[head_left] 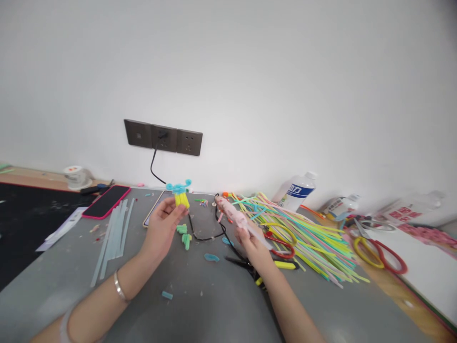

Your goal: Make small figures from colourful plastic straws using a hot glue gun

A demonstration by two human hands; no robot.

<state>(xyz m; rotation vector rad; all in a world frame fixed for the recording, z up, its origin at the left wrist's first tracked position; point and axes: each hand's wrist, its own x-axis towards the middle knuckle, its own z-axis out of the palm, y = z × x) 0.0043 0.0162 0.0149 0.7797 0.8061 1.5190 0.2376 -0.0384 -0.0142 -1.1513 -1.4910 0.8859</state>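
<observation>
Pinched between the thumb and fingers of my left hand (159, 231) is a small pipe-cleaner figure (181, 196), with blue curls on top and yellow strands below. My right hand (253, 245) is wrapped round a pink hot glue gun (233, 214), whose nozzle points up and left, apart from the figure. Its black cord (209, 239) runs across the table. Green fuzzy pieces (184, 236) lie below my left hand, and a blue oval piece (212, 257) lies between my forearms. Under my right wrist are pliers (285, 265) with black and yellow handles.
Translucent glue sticks (114, 233) and a pink-cased phone (107, 202) lie left. On the right spread many coloured pipe cleaners (317, 245), with scissors (282, 236) among them and another pair of scissors (382, 255) beyond. A white bottle (294, 190) stands by the wall, below sockets (164, 138).
</observation>
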